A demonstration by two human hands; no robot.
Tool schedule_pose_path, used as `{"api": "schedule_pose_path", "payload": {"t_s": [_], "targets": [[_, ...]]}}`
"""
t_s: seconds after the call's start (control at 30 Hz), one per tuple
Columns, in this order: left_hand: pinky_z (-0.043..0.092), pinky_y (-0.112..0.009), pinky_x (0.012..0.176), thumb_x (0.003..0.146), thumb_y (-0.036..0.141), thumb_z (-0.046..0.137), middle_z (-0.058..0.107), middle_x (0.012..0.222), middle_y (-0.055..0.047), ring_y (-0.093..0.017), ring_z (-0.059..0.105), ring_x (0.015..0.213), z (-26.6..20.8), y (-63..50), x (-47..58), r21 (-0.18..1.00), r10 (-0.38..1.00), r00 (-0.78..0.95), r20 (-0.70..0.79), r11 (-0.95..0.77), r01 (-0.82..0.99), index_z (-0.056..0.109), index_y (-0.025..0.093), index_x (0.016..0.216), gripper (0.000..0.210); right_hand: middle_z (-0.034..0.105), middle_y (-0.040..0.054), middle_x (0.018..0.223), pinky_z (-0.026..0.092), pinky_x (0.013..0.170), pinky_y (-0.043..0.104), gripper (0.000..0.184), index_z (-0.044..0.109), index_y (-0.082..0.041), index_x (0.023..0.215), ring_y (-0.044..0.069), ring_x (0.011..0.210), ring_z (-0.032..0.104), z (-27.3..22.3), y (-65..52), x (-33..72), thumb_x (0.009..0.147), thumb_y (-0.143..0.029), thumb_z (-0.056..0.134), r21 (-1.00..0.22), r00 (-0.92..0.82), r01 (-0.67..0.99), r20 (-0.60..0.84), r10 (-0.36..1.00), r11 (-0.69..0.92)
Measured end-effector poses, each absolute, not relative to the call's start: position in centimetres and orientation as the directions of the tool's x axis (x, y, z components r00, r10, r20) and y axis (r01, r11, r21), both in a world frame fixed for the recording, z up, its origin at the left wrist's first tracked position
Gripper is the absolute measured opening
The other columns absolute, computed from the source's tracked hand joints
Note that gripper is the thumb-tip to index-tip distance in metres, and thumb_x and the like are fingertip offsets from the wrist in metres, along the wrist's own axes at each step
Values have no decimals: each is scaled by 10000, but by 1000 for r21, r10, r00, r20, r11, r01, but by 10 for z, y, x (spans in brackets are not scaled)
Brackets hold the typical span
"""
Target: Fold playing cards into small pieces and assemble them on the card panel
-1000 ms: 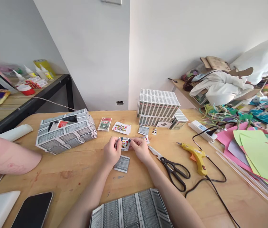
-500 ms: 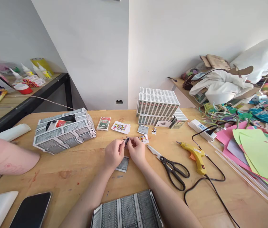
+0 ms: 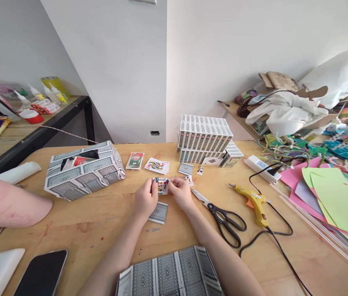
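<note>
Between my two hands, above the table, is a playing card (image 3: 163, 187) with its printed face toward me. My left hand (image 3: 145, 199) pinches its left edge, and my right hand (image 3: 180, 193) pinches the right edge. A patterned card (image 3: 158, 212) lies back up on the table just below them. Beyond my hands lie a face-up stack of cards (image 3: 157, 165), a back-up card piece (image 3: 185, 168) and a small cut card piece (image 3: 200, 169). Close to my body, between my forearms, sits a box covered in card backs (image 3: 166, 273).
Black-handled scissors (image 3: 225, 220) and a yellow glue gun (image 3: 254, 201) with its cord lie right. Stacked card boxes (image 3: 205, 133) stand at the back. Left are a card-covered tissue box (image 3: 84, 172), a pink bottle (image 3: 16, 201) and a phone (image 3: 42, 273). A power strip (image 3: 262, 168) sits back right.
My hands have drawn slightly apart, and the card between them has turned so its printed face shows. The card-covered box near my body shows a little more of its right side.
</note>
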State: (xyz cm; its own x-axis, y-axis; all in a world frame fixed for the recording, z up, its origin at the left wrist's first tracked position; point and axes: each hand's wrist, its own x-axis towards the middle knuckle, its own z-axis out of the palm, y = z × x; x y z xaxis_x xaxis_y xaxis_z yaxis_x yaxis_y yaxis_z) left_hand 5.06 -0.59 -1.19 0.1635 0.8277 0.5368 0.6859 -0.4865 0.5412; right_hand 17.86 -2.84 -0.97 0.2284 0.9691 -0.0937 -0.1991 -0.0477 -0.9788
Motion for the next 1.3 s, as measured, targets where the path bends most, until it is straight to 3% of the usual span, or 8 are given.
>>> {"api": "schedule_pose_path", "payload": {"t_s": [0.23,0.37,0.47,0.57,0.67,0.83,1.03,1.3], "targets": [[334,-231,496,863,225,371,537,516,-18,-123,522,488,-9,-6,48,323,713,374,593,-637,700,477,183,619,269,671,55,719,481,590,259,215,622,-154,762,164,633,614,-15,-30,176,761,-335,505,-991,307,130,61,950,21],[349,-241,505,851,194,375,542,526,-24,-136,535,514,-5,-9,49,274,620,494,610,-750,602,493,188,642,240,674,75,717,466,631,288,207,636,-166,826,182,642,620,-16,-37,174,797,-270,460,-848,401,530,263,878,12],[357,-246,506,849,185,367,543,529,-30,-141,538,517,-4,-11,51,274,611,493,619,-757,594,499,190,650,239,675,96,730,465,648,293,211,635,-161,869,188,654,622,-16,-40,172,804,-257,459,-779,427,627,368,826,23],[352,-243,502,856,200,361,554,536,-37,-138,537,507,-8,-11,52,312,672,410,616,-686,657,504,183,647,254,683,77,762,492,651,284,201,626,-172,871,174,666,632,-14,-38,171,797,-278,472,-889,461,453,301,835,70],[332,-231,481,863,226,361,560,523,-35,-133,530,483,-12,-9,52,408,763,279,583,-572,712,530,174,663,266,691,71,840,523,673,301,213,620,-169,886,186,736,649,-11,-33,172,769,-310,513,-992,416,101,114,902,78],[346,-211,490,865,271,371,613,582,-38,-129,547,512,-11,-3,50,619,879,62,473,-382,686,567,170,697,278,689,77,921,541,726,351,285,607,-160,913,215,819,657,-7,-30,176,696,-344,627,-945,162,-328,-46,986,10],[393,-213,540,862,344,371,617,643,-42,-137,555,587,-6,2,49,739,915,-8,403,-320,592,556,170,685,310,705,68,735,563,613,337,358,573,-152,793,218,675,682,-4,-30,179,586,-397,734,-890,62,-444,-142,988,-100],[395,-212,482,861,391,354,624,604,-36,-139,562,535,-6,1,50,817,946,16,325,-289,498,567,170,706,344,708,79,680,565,621,327,347,623,-122,770,209,637,685,-1,-32,182,609,-415,715,-887,5,-442,-149,989,-132]]}}
